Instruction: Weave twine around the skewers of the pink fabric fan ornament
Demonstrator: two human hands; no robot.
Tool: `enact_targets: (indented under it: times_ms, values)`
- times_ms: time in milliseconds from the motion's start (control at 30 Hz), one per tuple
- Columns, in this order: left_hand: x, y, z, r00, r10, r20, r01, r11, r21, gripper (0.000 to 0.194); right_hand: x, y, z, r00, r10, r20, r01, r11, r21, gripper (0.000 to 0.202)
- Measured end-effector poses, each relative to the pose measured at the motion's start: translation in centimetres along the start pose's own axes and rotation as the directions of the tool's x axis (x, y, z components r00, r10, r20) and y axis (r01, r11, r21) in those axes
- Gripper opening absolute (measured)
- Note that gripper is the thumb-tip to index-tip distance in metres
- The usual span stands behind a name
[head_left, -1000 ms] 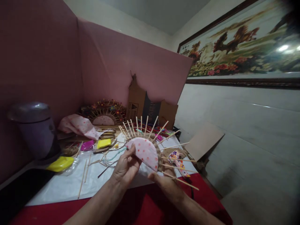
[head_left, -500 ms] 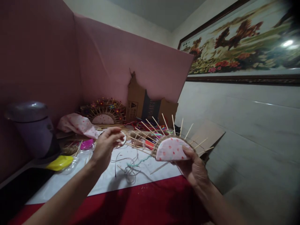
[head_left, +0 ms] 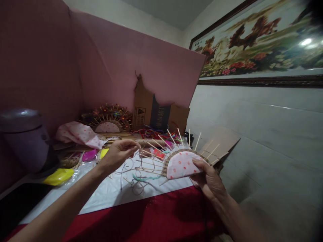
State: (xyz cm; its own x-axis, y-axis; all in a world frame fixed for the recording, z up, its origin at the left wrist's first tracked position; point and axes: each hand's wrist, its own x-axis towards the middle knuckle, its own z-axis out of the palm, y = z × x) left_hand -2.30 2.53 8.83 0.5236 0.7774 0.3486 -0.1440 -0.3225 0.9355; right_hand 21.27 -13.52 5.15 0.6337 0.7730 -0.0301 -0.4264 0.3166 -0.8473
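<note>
A half-round piece (head_left: 183, 164), covered in white cloth with red dots, has a woven brown rim and thin sticks fanning out from it. My right hand (head_left: 208, 176) grips its lower right side, with the thumb on the cloth. To its left my left hand (head_left: 122, 151) is pinched on a thin cord (head_left: 140, 155), which hangs in loops near the left sticks. A teal strand (head_left: 145, 178) and more loose cord lie on the white sheet (head_left: 106, 188) below.
A similar half-round piece with flowers (head_left: 108, 127) stands at the back beside torn cardboard (head_left: 143, 107). Dotted cloth (head_left: 78, 134), yellow packet (head_left: 59, 176) and purple container (head_left: 26, 144) are at left. Cardboard (head_left: 222, 143) leans on the right wall.
The half-round piece has shifted slightly left and down. My left hand has moved slightly right, and cord now shows hanging from its fingertips. The camera view has turned a little.
</note>
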Motion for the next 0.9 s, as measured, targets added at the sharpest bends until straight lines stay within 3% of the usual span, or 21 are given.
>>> enact_targets:
  times_ms: [100,267,433,500,567,633,700,800,900]
  values:
    - [-1.1,0.3,0.2,0.996,0.078,-0.044,-0.072,0.989,0.127,0.006,0.2,0.2,0.3,0.996,-0.081,-0.025,0.080,0.996,-0.035,0.018]
    - [-3.3,-0.6,0.8,0.993,0.082,0.083,-0.104,0.949,0.299,0.005,0.9,0.5,1.2,0.985,-0.156,-0.076,0.160,0.986,0.044,0.022]
    - [-4.2,-4.0,-0.2,0.979,-0.058,0.196,-0.008,0.947,0.320,0.009,2.0,0.5,1.9,0.986,-0.138,-0.096,0.155,0.967,0.200,0.026]
    - [-3.9,-4.6,-0.7,0.985,-0.085,0.149,0.036,0.952,0.303,0.008,2.0,0.5,2.2,0.987,-0.140,-0.079,0.154,0.963,0.222,0.027]
    - [-3.3,-4.1,-0.7,0.997,-0.077,0.018,0.069,0.955,0.288,0.017,1.8,0.7,2.6,0.989,-0.145,-0.033,0.149,0.964,0.219,0.028]
    - [-2.6,-2.7,-0.2,0.991,-0.094,-0.092,0.113,0.968,0.224,0.035,1.4,0.9,3.0,0.990,-0.142,-0.009,0.141,0.971,0.194,0.028]
    - [-1.8,-1.1,0.6,0.985,-0.129,-0.111,0.136,0.989,0.053,0.040,1.0,1.1,3.3,0.991,-0.131,-0.009,0.131,0.979,0.154,0.028]
    - [-0.9,0.4,2.1,0.985,-0.111,-0.136,0.089,0.984,-0.156,0.030,0.7,1.5,3.8,0.991,-0.135,0.009,0.133,0.985,0.113,0.031]
    - [-0.4,0.9,3.1,0.977,-0.154,-0.145,0.094,0.931,-0.354,0.031,0.8,1.7,4.5,0.989,-0.144,0.040,0.139,0.984,0.112,0.034]
